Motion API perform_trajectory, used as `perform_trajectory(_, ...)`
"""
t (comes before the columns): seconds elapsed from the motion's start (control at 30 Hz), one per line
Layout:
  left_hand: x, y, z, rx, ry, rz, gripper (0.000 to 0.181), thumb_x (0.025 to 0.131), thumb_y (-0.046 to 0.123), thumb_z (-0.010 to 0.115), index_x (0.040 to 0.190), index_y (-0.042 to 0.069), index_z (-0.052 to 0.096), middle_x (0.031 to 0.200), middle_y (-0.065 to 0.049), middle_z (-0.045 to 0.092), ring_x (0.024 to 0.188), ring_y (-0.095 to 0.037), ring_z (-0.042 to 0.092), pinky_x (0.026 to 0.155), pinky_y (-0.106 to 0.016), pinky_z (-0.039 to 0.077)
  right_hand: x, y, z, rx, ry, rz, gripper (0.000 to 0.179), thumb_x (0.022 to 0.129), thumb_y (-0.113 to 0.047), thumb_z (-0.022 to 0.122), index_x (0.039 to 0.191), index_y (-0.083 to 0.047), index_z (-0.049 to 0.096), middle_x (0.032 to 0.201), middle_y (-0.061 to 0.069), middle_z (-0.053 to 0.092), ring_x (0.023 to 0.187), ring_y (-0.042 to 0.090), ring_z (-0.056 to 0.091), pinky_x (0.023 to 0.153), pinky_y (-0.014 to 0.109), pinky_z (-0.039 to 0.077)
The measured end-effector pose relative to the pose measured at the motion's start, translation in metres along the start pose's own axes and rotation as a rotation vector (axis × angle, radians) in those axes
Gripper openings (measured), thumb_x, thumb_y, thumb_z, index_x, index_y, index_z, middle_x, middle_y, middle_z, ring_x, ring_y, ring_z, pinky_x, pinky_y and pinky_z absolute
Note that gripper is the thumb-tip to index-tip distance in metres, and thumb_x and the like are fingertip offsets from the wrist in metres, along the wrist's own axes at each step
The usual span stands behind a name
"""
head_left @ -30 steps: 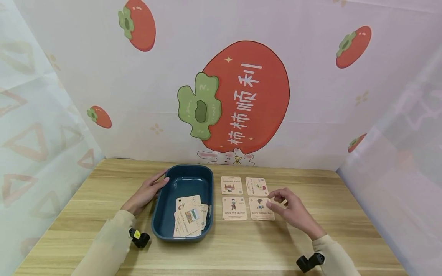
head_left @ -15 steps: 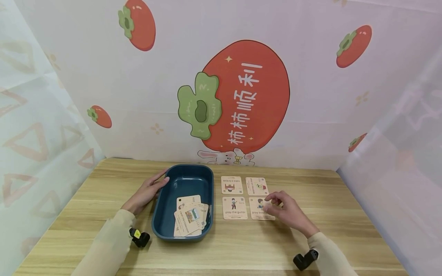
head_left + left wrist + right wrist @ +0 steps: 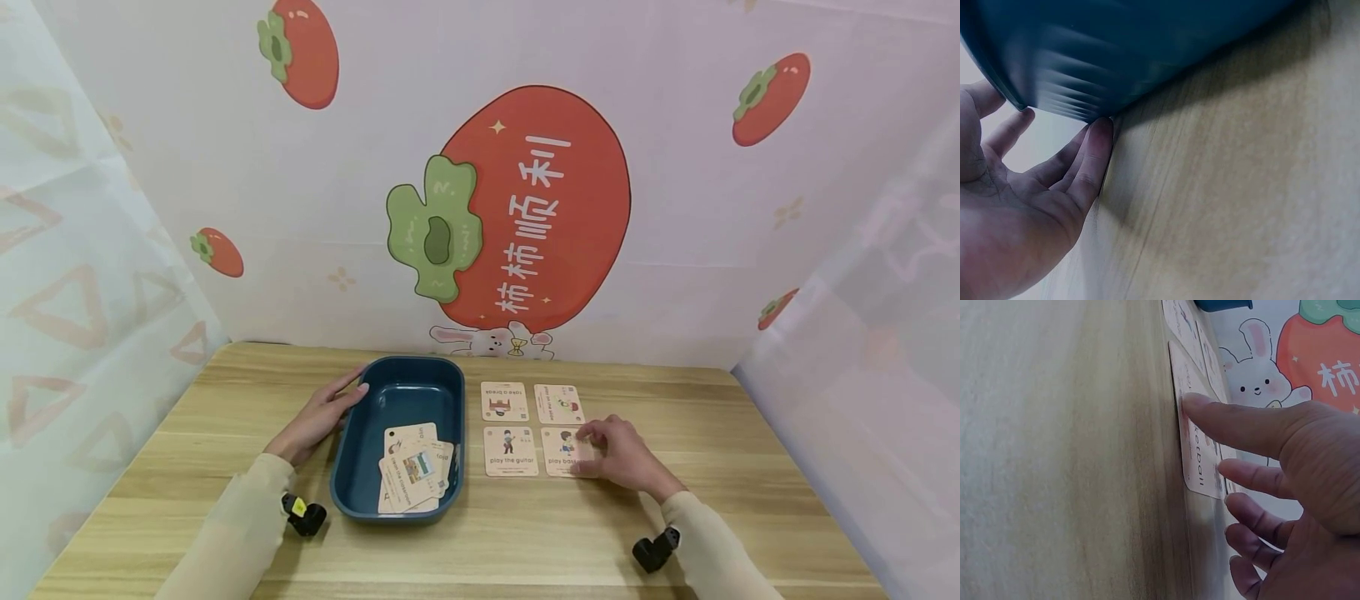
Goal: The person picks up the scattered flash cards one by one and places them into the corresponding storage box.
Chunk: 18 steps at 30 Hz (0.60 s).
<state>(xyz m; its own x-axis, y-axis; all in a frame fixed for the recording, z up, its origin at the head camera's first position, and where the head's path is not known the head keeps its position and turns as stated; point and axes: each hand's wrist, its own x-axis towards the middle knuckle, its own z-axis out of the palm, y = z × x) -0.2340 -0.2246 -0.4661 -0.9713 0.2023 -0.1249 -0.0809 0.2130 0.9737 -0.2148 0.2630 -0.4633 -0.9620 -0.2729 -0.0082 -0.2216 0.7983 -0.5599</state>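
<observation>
A dark blue plastic bin (image 3: 375,406) stands on the wooden table, with several printed cards (image 3: 411,481) overlapping at its near end. My left hand (image 3: 318,421) rests against the bin's left side, fingers lightly bent along the outer wall (image 3: 1116,50). To the right of the bin lie picture cards in two rows. My right hand (image 3: 618,454) is over the "play basketball" card (image 3: 556,446), covering its right part. In the right wrist view the thumb (image 3: 1229,422) touches this card's face, while the index fingertip is at its far edge. The card lies flat.
Beside the basketball card is the "play the guitar" card (image 3: 510,462). Behind them lie the "take a break" card (image 3: 504,392) and another picture card (image 3: 558,404). A white printed backdrop (image 3: 675,317) rises at the table's (image 3: 525,550) far edge.
My right hand has moved slightly left and down onto the basketball card, covering more of it. My left hand, the bin and the cards stay where they were.
</observation>
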Motion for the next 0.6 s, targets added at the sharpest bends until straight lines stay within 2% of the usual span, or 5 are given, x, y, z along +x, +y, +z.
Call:
perform_trajectory(0.13, -0.0001, -0.0007, -0.0002, 0.002, 0.003, -0.003, 0.068, 0.106, 0.046, 0.050, 0.163, 0.020, 0.024, 0.155, -0.026, 0.040, 0.132, -0.038, 0.053, 0.104, -0.049, 0.048, 0.0009, 0.0004, 0.0013, -0.049, 0.002, 0.015, 0.048, 0.069, -0.033, 0.095, 0.106, -0.013, 0.072, 0.095, 0.004, 0.055, 0.090, 0.024, 0.044, 0.079, 0.039, 0.036)
perform_trajectory(0.33, 0.0002, -0.0007, -0.0007, -0.003, -0.003, 0.007, 0.068, 0.107, 0.045, 0.050, 0.163, 0.020, 0.023, 0.155, -0.027, 0.039, 0.133, -0.040, 0.052, 0.104, -0.049, 0.049, -0.0001, -0.0057, -0.0008, -0.069, 0.007, 0.025, 0.054, 0.067, -0.031, 0.097, 0.110, -0.009, 0.072, 0.095, 0.005, 0.055, 0.088, 0.025, 0.042, 0.078, 0.041, 0.031)
perform_trajectory(0.6, -0.0001, 0.0003, -0.0001, 0.001, -0.001, 0.000, 0.068, 0.106, 0.046, 0.050, 0.163, 0.021, 0.023, 0.155, -0.027, 0.040, 0.132, -0.040, 0.052, 0.106, -0.052, 0.046, 0.0007, -0.0038, -0.0007, -0.094, 0.000, 0.035, 0.066, 0.067, -0.035, 0.096, 0.120, -0.005, 0.070, 0.097, 0.005, 0.056, 0.089, 0.025, 0.042, 0.078, 0.041, 0.032)
